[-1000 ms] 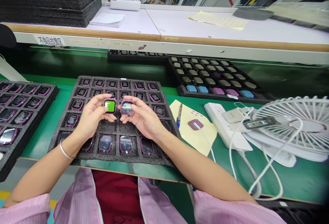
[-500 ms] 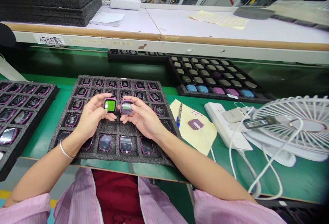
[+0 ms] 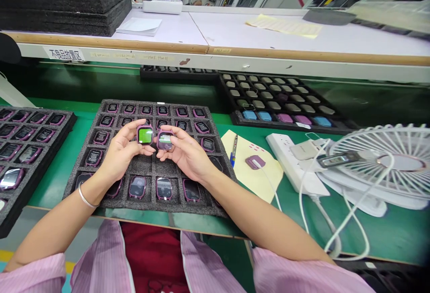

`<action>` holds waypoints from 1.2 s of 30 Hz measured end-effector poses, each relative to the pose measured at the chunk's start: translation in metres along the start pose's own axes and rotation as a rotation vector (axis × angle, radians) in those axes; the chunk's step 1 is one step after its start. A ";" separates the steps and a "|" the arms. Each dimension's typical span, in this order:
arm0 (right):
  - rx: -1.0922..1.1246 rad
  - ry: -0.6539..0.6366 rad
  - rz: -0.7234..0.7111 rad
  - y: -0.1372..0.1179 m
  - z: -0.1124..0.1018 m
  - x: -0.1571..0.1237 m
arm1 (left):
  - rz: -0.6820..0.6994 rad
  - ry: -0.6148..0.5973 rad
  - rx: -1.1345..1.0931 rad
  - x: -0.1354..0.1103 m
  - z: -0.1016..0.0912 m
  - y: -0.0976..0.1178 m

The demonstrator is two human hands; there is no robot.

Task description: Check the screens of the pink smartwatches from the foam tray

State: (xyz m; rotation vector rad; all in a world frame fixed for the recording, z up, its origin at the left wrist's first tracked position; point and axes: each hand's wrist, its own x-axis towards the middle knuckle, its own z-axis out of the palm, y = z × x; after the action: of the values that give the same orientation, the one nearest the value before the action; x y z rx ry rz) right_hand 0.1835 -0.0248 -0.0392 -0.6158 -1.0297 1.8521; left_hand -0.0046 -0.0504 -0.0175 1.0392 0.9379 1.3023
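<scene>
Above the middle of a dark foam tray (image 3: 151, 205), my left hand (image 3: 122, 149) pinches a purple-rimmed smartwatch body (image 3: 145, 135) by its edges; its screen glows green. My right hand (image 3: 184, 149) grips a second purple smartwatch body (image 3: 165, 140) beside it, with the thumb on its face, which shows green and white bands. The two watches are close together, facing up toward me. Around them, many tray pockets hold more purple watches (image 3: 138, 187), several with white text on black screens. The pockets just under my hands are partly hidden.
At left lies another foam tray (image 3: 50, 167) of watches. To the right are yellow paper with a pen (image 3: 234, 152) and a cabled purple piece (image 3: 255, 162), a power strip (image 3: 295, 163) and a white fan (image 3: 399, 163). A shelf (image 3: 208, 50) crosses behind; people are beyond it.
My left hand has tilted its watch slightly, and the screen's green now shows a pale reflection. My right hand stays nearly still.
</scene>
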 end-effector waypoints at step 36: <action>-0.018 0.022 0.072 -0.001 -0.003 0.003 | 0.054 0.002 0.229 0.002 -0.001 -0.003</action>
State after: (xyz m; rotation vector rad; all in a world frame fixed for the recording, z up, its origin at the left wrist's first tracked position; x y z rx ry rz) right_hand 0.1848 -0.0211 -0.0402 -0.6902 -1.0226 1.8962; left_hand -0.0042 -0.0487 -0.0204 1.2468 1.0853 1.2609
